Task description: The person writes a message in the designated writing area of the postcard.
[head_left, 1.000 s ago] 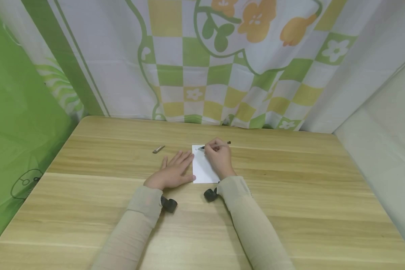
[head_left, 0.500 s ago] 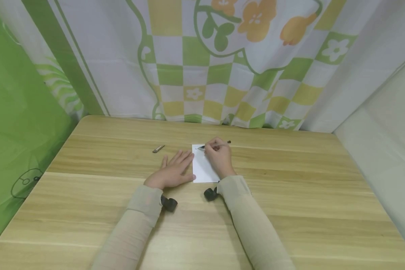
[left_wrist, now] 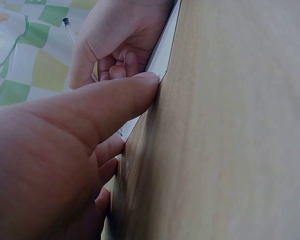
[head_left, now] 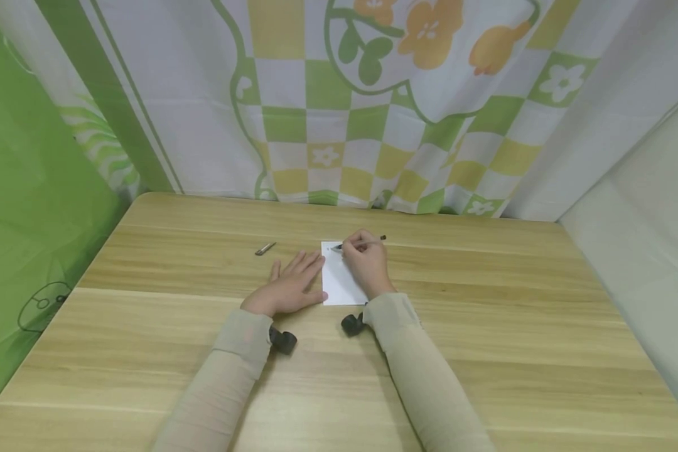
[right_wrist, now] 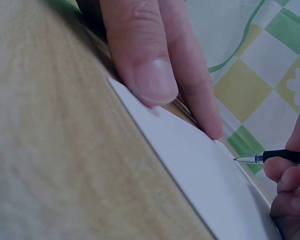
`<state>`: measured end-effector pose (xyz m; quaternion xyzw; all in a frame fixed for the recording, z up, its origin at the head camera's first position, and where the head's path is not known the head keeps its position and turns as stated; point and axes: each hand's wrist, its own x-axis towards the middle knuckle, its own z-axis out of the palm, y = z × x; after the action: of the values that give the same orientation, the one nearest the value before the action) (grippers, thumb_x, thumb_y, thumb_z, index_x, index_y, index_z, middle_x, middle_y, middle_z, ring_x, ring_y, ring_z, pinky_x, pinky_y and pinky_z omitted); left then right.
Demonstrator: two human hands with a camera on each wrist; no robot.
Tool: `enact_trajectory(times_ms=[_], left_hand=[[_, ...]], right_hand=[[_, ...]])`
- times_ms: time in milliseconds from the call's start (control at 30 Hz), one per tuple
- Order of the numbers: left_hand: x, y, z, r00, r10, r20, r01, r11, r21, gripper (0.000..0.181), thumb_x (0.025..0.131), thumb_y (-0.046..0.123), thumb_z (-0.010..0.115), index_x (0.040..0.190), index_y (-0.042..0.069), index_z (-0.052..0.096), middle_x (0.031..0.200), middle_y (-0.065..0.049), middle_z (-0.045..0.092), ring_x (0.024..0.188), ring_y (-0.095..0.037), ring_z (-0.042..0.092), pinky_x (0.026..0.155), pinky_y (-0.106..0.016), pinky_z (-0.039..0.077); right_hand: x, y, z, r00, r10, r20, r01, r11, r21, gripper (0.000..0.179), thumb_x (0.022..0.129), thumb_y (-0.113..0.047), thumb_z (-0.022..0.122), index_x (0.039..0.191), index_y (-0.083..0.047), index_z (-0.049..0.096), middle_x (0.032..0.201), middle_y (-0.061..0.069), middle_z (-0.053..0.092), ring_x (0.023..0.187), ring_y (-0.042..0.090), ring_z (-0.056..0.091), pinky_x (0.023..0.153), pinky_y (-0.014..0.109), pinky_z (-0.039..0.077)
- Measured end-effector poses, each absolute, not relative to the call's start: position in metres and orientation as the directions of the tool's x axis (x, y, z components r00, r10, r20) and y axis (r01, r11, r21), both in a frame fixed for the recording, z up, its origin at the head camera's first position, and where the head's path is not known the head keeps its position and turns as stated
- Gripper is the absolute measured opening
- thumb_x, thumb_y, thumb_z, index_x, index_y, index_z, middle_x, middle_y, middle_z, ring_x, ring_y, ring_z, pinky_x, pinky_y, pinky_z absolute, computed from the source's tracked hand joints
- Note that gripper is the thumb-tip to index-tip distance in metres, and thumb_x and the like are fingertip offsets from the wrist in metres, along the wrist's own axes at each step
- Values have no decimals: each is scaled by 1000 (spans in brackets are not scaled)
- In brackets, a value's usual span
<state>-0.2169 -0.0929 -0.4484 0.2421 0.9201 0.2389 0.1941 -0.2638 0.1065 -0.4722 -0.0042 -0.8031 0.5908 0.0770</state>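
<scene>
A small sheet of white paper (head_left: 340,285) lies on the wooden table. My right hand (head_left: 367,260) pinches a pen (head_left: 337,247) with a black grip and clear barrel; its tip is at the paper's upper left, beside a tiny dark mark. In the right wrist view the pen's metal tip (right_wrist: 245,160) points at the sheet. My left hand (head_left: 287,290) lies flat with fingers spread, thumb and fingertips pressing the paper's left edge. The left wrist view shows that thumb (left_wrist: 135,90) on the sheet's edge, with the right hand beyond it.
A pen cap (head_left: 265,248) lies on the table (head_left: 486,326) left of the paper, beyond the left hand. Behind the table hangs a checked, flowered curtain (head_left: 328,125). Green fabric (head_left: 39,188) hangs at the left, and a pale wall (head_left: 638,188) stands at the right.
Both hands and the paper stay in place. The pen tip shifts only very slightly near the small mark.
</scene>
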Motion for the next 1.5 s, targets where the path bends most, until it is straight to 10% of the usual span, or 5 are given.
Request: enact_trajectory(times_ms=[1500], left_hand=[[-214, -93, -444, -807, 539, -242, 339, 758, 557, 82, 102, 44, 53, 163, 9, 12, 170, -10, 0, 155, -35, -9, 115, -67, -15]], right_hand=[[-263, 110, -471, -983, 118, 138, -98, 295, -951, 7, 88, -12, 63, 87, -8, 69, 85, 5, 68, 78, 19, 62, 69, 27, 50]])
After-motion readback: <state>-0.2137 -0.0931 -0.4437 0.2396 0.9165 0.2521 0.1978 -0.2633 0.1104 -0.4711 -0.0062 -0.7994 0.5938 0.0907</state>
